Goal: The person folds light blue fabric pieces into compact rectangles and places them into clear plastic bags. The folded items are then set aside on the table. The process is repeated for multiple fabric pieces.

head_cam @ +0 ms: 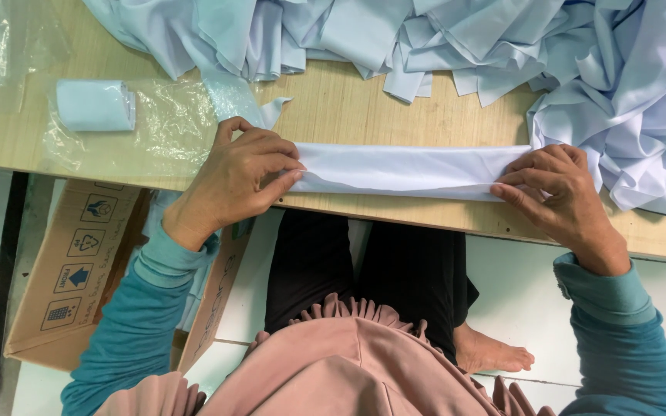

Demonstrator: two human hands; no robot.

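Folding looks to be midway on the one long pale-blue strip of cloth (406, 171), which lies flat along the near edge of the light wooden table (348, 104), already narrowed into a band but not yet shortened or rolled. Your left hand (240, 176) pinches its left end between thumb and fingers, and your right hand (560, 192) pinches the right end the same way, so both are closed on the cloth. One finished piece shows: a small folded pale-blue bundle inside a clear plastic bag (95, 105) at the far left of the table. A large heap of loose pale-blue cloth (502, 46) spreads across the far side and right, so much seems left; its pieces are too tangled to count. One open brown cardboard box (79, 270) sits on the floor below your left arm.
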